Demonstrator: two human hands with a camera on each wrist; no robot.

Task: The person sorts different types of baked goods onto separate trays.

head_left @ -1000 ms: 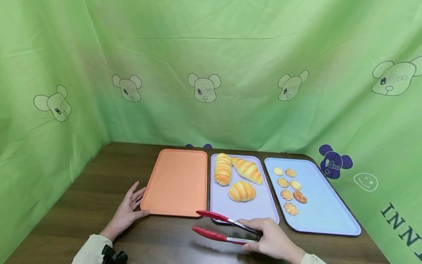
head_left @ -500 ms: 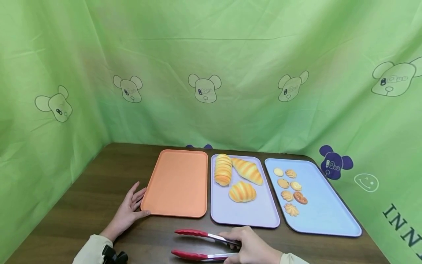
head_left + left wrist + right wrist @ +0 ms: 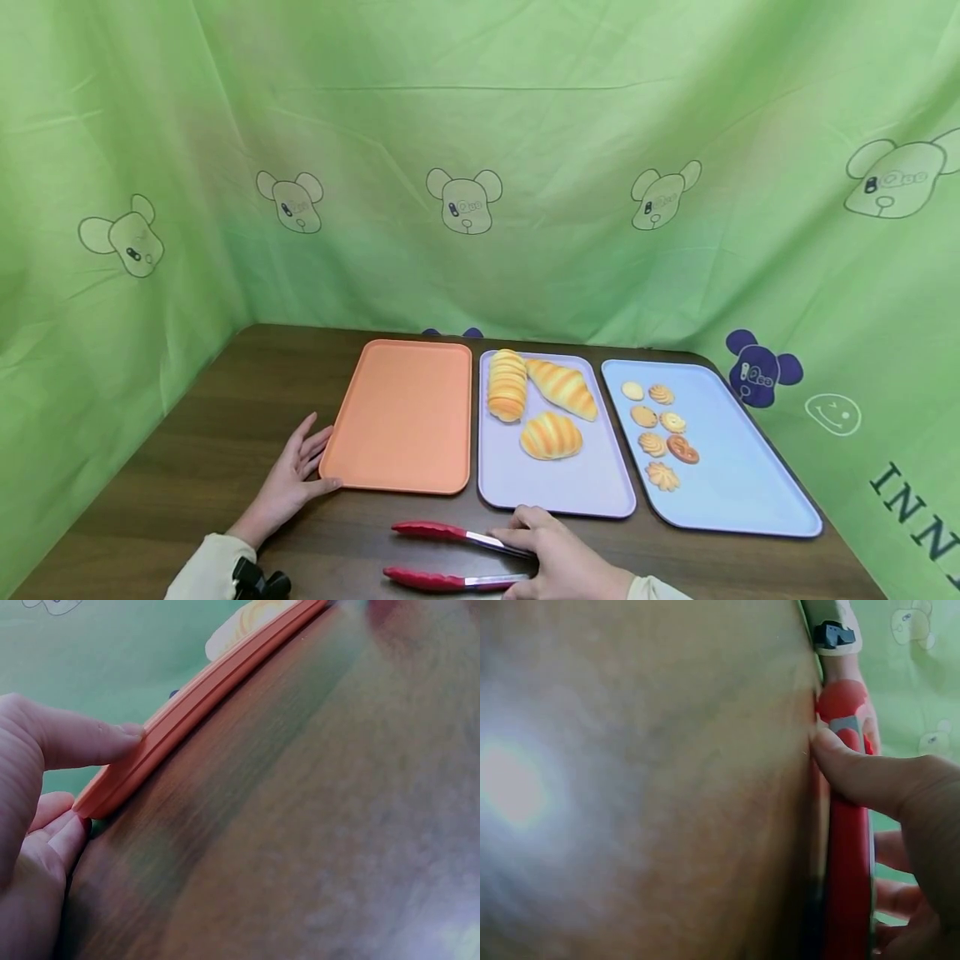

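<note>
In the head view my left hand (image 3: 288,479) holds the near left corner of an orange tray (image 3: 405,417). The left wrist view shows the thumb on the tray's rim (image 3: 161,742), with fingertips at the corner's other side. My right hand (image 3: 558,554) grips a pair of red-tipped tongs (image 3: 431,531) low over the table's front part. Their two arms stand apart and point left, with nothing between the tips. In the right wrist view the thumb lies along the tongs' red arm (image 3: 847,862), while the other fingers are partly hidden behind it.
A lilac tray (image 3: 517,487) beside the orange one bears three bread pieces, including a striped roll (image 3: 551,436). Farther right, a blue tray (image 3: 750,467) carries several cookies and a pretzel (image 3: 682,448). Green cloth (image 3: 465,275) hangs behind the wooden table (image 3: 202,433).
My right hand has moved left and toward the front edge with the tongs, away from the lilac tray. It has shifted only slightly in the last half second. The left hand stays put.
</note>
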